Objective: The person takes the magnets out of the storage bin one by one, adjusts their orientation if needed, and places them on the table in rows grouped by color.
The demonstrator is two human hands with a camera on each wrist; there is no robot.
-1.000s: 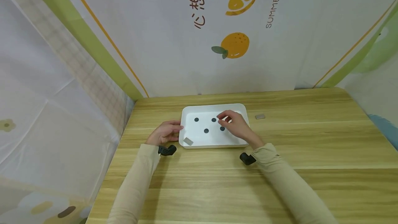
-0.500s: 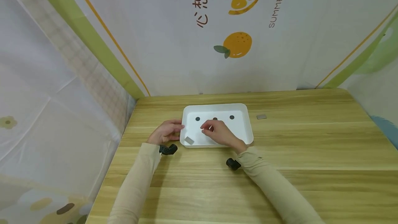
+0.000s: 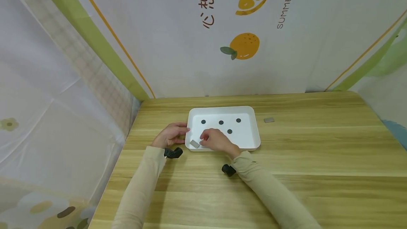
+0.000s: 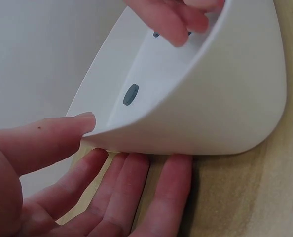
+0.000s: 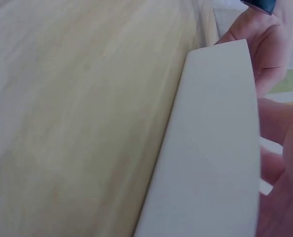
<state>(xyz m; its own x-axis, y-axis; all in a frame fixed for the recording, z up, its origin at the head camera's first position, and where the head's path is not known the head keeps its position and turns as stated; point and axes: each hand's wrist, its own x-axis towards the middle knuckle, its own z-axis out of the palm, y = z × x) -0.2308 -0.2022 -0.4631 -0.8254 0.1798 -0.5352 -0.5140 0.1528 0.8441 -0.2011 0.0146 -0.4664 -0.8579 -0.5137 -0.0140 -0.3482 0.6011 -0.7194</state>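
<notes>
A white tray lies on the table; in it are several dark round discs and one flat grey rectangular piece at the near left corner. My left hand grips the tray's left end; in the left wrist view its thumb lies over the rim and its fingers touch the outer wall. Just right of the grey piece hovers my right hand, its fingers bent, thumb and forefinger slightly apart. It hides part of the tray floor. The right wrist view shows mostly the tray's outer wall.
Another grey rectangular piece lies on the wooden table, right of the tray. A white printed curtain hangs behind the table. Each wrist carries a small black camera.
My right hand has moved left and nearer across the tray, from the right-hand discs to beside the grey piece. Discs it had covered show again. The left hand stays on the tray.
</notes>
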